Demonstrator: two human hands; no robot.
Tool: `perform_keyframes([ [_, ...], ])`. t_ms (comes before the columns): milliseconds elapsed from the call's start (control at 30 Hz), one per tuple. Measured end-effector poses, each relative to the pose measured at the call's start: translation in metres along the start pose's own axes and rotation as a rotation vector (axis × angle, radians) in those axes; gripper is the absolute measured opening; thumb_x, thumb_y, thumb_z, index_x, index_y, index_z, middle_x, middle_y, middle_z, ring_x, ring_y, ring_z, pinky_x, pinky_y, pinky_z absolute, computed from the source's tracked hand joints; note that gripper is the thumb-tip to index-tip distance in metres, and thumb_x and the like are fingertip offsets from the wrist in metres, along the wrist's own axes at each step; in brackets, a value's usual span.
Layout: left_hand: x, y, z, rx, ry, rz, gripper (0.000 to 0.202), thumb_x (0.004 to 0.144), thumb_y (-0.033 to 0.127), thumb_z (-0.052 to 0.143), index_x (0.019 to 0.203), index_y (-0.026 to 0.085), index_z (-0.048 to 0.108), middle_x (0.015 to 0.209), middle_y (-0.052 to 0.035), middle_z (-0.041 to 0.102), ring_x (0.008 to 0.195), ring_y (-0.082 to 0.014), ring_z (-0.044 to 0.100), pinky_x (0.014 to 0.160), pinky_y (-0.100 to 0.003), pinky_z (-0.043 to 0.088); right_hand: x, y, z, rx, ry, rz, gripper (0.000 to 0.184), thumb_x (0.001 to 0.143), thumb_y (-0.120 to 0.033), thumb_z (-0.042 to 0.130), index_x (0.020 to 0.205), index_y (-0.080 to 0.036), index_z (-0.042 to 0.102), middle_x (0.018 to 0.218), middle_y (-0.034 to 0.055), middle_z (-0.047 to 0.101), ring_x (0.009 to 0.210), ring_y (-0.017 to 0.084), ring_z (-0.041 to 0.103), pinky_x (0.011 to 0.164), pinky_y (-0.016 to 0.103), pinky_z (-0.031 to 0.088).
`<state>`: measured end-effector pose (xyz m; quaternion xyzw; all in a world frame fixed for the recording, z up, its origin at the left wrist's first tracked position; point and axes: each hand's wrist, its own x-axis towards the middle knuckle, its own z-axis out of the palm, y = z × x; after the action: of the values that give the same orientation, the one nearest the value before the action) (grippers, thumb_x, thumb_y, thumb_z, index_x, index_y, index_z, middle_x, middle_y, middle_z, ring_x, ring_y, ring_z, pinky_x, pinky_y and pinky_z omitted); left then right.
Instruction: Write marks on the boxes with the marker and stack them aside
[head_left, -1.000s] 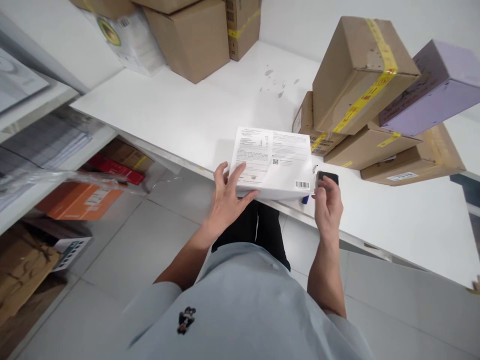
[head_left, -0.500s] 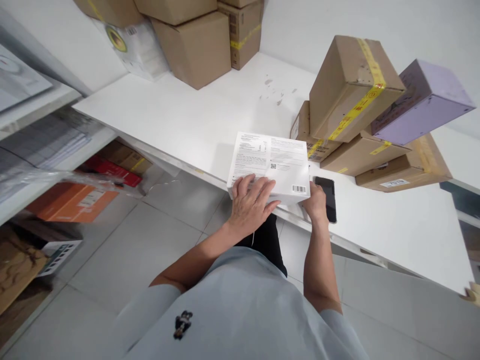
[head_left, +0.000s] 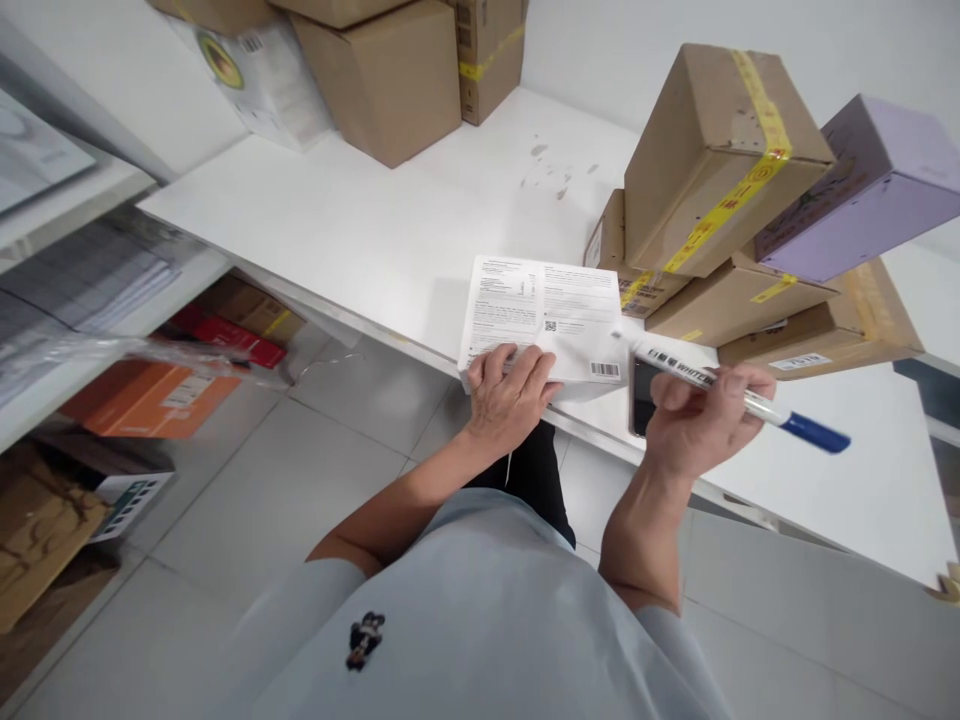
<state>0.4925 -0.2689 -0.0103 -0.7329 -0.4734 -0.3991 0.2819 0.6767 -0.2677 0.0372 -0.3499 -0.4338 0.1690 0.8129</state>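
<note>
A flat white box [head_left: 546, 312] with printed text, a QR code and a barcode lies at the front edge of the white table [head_left: 390, 220]. My left hand [head_left: 511, 390] rests on its near edge, fingers curled over it. My right hand [head_left: 694, 425] is closed around a white marker [head_left: 739, 395] with a blue cap, whose tip points at the box's right side. A black phone [head_left: 641, 395] lies on the table just right of the box, partly hidden by my right hand.
Taped cardboard boxes [head_left: 720, 160] and a lilac box [head_left: 870, 190] are stacked at the right. More cartons [head_left: 382, 70] stand at the back left. Shelves [head_left: 90, 290] on the left hold orange and red packages [head_left: 161, 395]. Grey tiled floor lies below.
My right hand left the phone on the table and now holds a marker raised beside the box. My left hand stayed on the box's near edge.
</note>
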Motion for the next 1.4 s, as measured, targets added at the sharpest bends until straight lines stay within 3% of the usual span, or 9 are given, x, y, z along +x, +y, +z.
perform_keyframes([
  [67,-0.001,-0.001,0.002,0.001,-0.006,-0.005,0.030,0.098,0.050,0.055,0.114,0.029,0.070,0.106,-0.0033,0.076,0.104,-0.0282,0.062,0.091,-0.044,0.034,-0.001,0.001,0.013,-0.020,-0.073,0.017,0.029,0.094,-0.053,0.049,0.083,-0.026,0.048,0.051,-0.0106,0.039,0.036,0.009,0.043,0.041,0.023,0.037],
  [133,-0.003,-0.003,0.003,-0.033,-0.038,-0.026,0.031,0.098,0.052,0.054,0.113,0.031,0.070,0.108,-0.0037,0.076,0.106,-0.0277,0.062,0.092,-0.043,0.035,-0.002,0.005,0.022,-0.068,-0.181,0.076,0.034,0.096,-0.056,0.043,0.090,-0.025,0.056,0.056,-0.0062,0.052,0.046,0.012,0.056,0.048,0.026,0.047],
  [267,-0.007,-0.005,0.005,-0.143,-0.079,-0.059,0.029,0.097,0.051,0.056,0.112,0.030,0.070,0.111,-0.0039,0.075,0.110,-0.0265,0.063,0.093,-0.042,0.035,-0.006,0.014,0.027,-0.157,-0.324,0.167,0.031,0.089,-0.053,0.063,0.101,-0.024,0.061,0.075,-0.0022,0.067,0.063,0.013,0.068,0.061,0.028,0.055],
  [333,-0.008,-0.006,0.006,-0.166,-0.059,-0.062,0.028,0.097,0.050,0.058,0.112,0.030,0.070,0.110,-0.0036,0.075,0.110,-0.0265,0.063,0.093,-0.042,0.034,-0.009,0.016,0.026,-0.170,-0.307,0.148,0.031,0.086,-0.051,0.069,0.097,-0.024,0.060,0.071,-0.0043,0.064,0.060,0.012,0.066,0.059,0.027,0.054],
  [500,-0.011,-0.006,0.009,-0.120,-0.083,-0.059,0.032,0.097,0.053,0.055,0.112,0.031,0.071,0.111,-0.0038,0.075,0.110,-0.0275,0.063,0.095,-0.043,0.036,-0.016,0.017,0.024,-0.265,-0.291,0.061,0.034,0.092,-0.057,0.058,0.084,-0.024,0.056,0.063,-0.0046,0.059,0.055,0.014,0.064,0.053,0.028,0.053],
  [667,-0.011,-0.006,0.010,-0.135,-0.091,-0.065,0.031,0.096,0.052,0.057,0.113,0.031,0.072,0.110,-0.0038,0.076,0.110,-0.0277,0.063,0.095,-0.043,0.038,-0.018,0.018,0.025,-0.380,-0.318,-0.006,0.037,0.093,-0.059,0.056,0.085,-0.024,0.062,0.066,-0.0025,0.061,0.053,0.014,0.063,0.054,0.030,0.054],
  [967,-0.012,-0.006,0.011,-0.142,-0.125,-0.095,0.038,0.096,0.059,0.055,0.111,0.030,0.073,0.110,-0.0042,0.077,0.110,-0.0287,0.065,0.092,-0.043,0.039,-0.015,0.013,0.026,-0.349,-0.399,-0.051,0.028,0.095,-0.049,0.058,0.085,-0.023,0.063,0.067,-0.0032,0.064,0.053,0.011,0.061,0.053,0.027,0.050],
  [1233,-0.012,-0.006,0.011,-0.059,-0.054,-0.059,0.036,0.095,0.059,0.056,0.109,0.030,0.072,0.107,-0.0024,0.078,0.106,-0.0283,0.066,0.090,-0.044,0.038,-0.014,0.013,0.024,-0.379,-0.421,-0.041,0.030,0.095,-0.051,0.057,0.086,-0.023,0.062,0.068,-0.0025,0.064,0.056,0.013,0.062,0.056,0.029,0.052],
  [1400,-0.008,-0.006,0.009,-0.089,0.009,-0.016,0.033,0.096,0.056,0.057,0.111,0.030,0.071,0.106,-0.0020,0.078,0.106,-0.0267,0.065,0.092,-0.042,0.034,-0.017,0.017,0.026,-0.258,-0.277,-0.050,0.028,0.095,-0.049,0.060,0.086,-0.022,0.061,0.063,-0.0046,0.060,0.050,0.010,0.059,0.051,0.026,0.049],
])
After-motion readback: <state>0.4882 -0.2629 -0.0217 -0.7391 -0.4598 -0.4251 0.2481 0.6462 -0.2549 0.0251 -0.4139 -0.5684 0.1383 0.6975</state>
